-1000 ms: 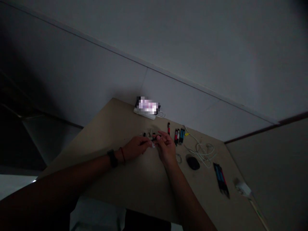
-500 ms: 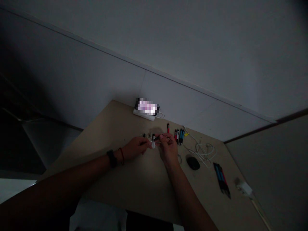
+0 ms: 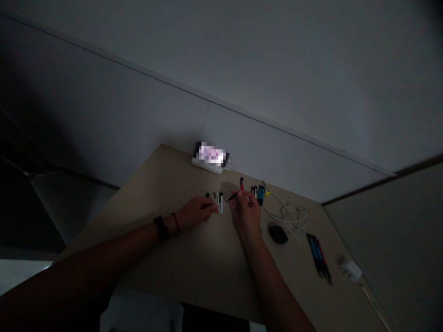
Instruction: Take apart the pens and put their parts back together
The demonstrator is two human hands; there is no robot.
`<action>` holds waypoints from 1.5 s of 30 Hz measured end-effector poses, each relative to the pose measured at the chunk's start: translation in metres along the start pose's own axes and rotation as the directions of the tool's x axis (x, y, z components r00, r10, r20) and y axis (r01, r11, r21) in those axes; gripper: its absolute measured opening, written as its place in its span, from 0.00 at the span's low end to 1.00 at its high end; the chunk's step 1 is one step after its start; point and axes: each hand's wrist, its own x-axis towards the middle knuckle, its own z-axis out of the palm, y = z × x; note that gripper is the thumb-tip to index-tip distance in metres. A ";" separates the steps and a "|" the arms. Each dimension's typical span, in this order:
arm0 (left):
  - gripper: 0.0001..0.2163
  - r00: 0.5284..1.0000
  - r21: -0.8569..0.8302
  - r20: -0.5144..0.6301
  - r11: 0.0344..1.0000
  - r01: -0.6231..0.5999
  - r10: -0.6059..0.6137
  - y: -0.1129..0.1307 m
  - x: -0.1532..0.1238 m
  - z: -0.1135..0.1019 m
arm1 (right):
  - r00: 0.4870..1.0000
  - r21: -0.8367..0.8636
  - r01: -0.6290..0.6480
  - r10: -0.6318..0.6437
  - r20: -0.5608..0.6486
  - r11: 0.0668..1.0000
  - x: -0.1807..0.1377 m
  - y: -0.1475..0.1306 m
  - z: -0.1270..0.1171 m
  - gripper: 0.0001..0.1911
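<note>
The room is dim. My left hand [image 3: 196, 213] rests on the beige table [image 3: 194, 258], fingers closed on a thin dark pen part that I can barely make out. My right hand [image 3: 246, 213] is just to its right, fingers pinched on a small dark pen piece [image 3: 232, 197]. Between the hands lie small white and black pen parts [image 3: 220, 202]. Just beyond my right hand lies a row of pens [image 3: 258, 193] in red, black and blue.
A white power strip [image 3: 207, 163] sits at the table's far edge by the wall. A white cable [image 3: 290, 216] coils to the right, with a black mouse [image 3: 278, 234], more pens [image 3: 319, 258] and a white plug [image 3: 350, 269] beyond.
My right hand has drawn away to the right with its dark piece, so the two hands have separated. My left hand has stayed in place.
</note>
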 end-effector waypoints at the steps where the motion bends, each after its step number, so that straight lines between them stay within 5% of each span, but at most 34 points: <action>1: 0.16 1.000 -0.002 -0.003 1.000 0.001 -0.001 0.000 0.000 0.000 | 1.000 -0.008 0.011 -0.011 -0.011 1.000 0.001 0.000 0.000 0.18; 8: 0.16 1.000 -0.048 -0.006 0.999 0.009 -0.010 0.000 0.000 0.000 | 0.993 -0.252 0.122 -0.117 0.033 0.960 0.005 0.010 -0.005 0.18; 16: 0.15 1.000 -0.080 -0.012 0.997 0.022 -0.023 0.000 -0.001 0.000 | 0.955 -0.540 0.295 -0.259 0.144 0.788 0.004 0.014 -0.010 0.12; 32: 0.15 1.000 -0.069 -0.012 0.997 0.025 -0.026 0.001 -0.001 0.001 | 0.941 -0.631 0.339 -0.253 0.226 0.698 0.008 0.024 -0.013 0.14; 45: 0.17 0.999 -0.103 -0.008 0.994 0.031 -0.032 -0.002 0.000 -0.001 | 0.923 -0.529 0.375 -0.356 0.143 0.761 -0.006 0.003 -0.003 0.17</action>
